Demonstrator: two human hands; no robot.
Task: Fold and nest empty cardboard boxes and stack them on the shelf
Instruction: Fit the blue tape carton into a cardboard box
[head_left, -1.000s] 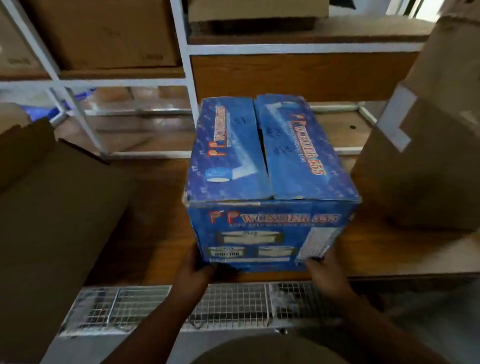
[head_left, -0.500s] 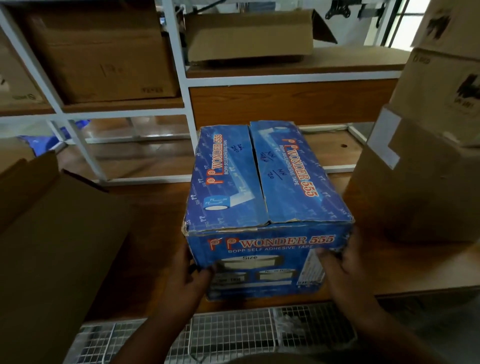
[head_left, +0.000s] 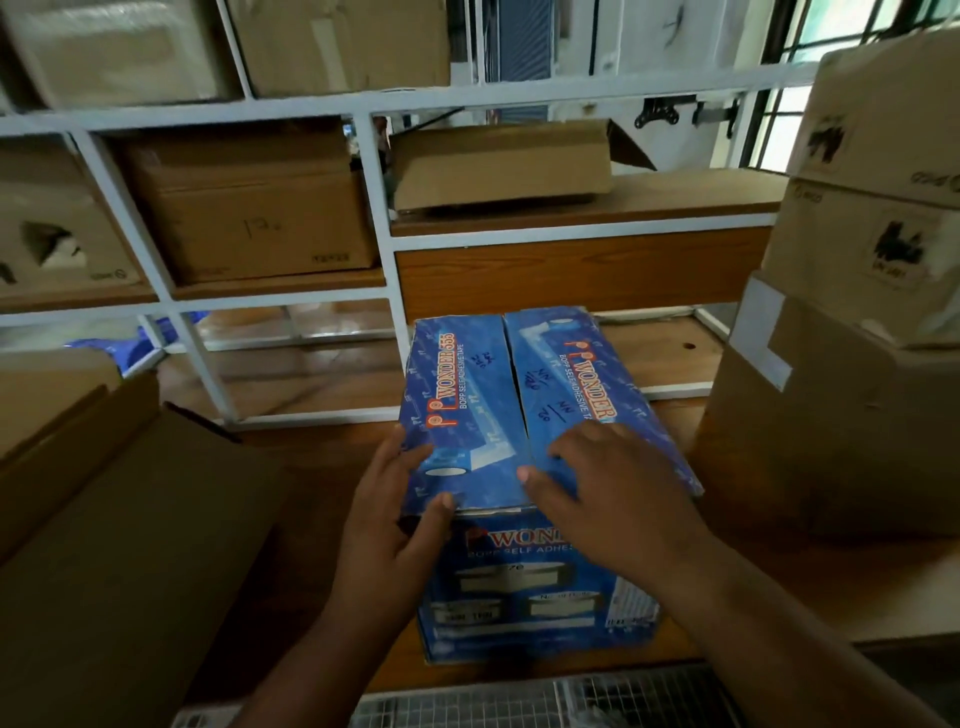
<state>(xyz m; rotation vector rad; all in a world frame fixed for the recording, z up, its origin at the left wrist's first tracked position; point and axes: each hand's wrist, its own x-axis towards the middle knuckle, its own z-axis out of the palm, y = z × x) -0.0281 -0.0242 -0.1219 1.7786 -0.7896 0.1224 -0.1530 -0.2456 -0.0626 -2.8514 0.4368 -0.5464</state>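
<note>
Item: blue tape box (head_left: 519, 415), standing on the wooden shelf board (head_left: 322, 467) between brown cartons, top flaps closed. I see the left hand (head_left: 395, 519) pinching the left flap's near corner, the right hand (head_left: 602, 488) lying flat, fingers spread, on the right flap. Recommended handling: lift each flap along the centre seam, keeping the box steady.
</note>
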